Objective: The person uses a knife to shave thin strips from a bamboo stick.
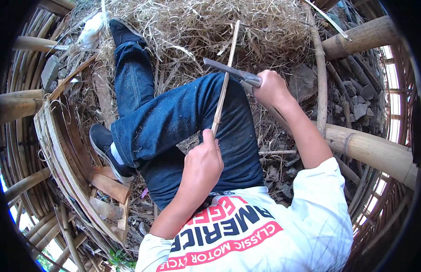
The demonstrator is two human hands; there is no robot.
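Observation:
My left hand (204, 158) is closed round the near end of a long, thin bamboo strip (223, 93), which points up and away over my raised knee. In my right hand (271, 88) is the handle of a knife (235, 72), gripped firmly, its grey blade reaching left. Blade and strip cross just above the knee of my blue jeans (174, 111); whether the edge bites into the strip I cannot tell. The rest of the handle is hidden inside my fist.
A heap of pale shavings (260, 27) lies beyond my legs. Split bamboo pieces (67, 158) are stacked at the left. Thick bamboo poles (369, 147) and rubble (360, 109) lie at the right. Bamboo slat walls (396, 90) stand on both sides. A white bag (90, 31) sits at the far left.

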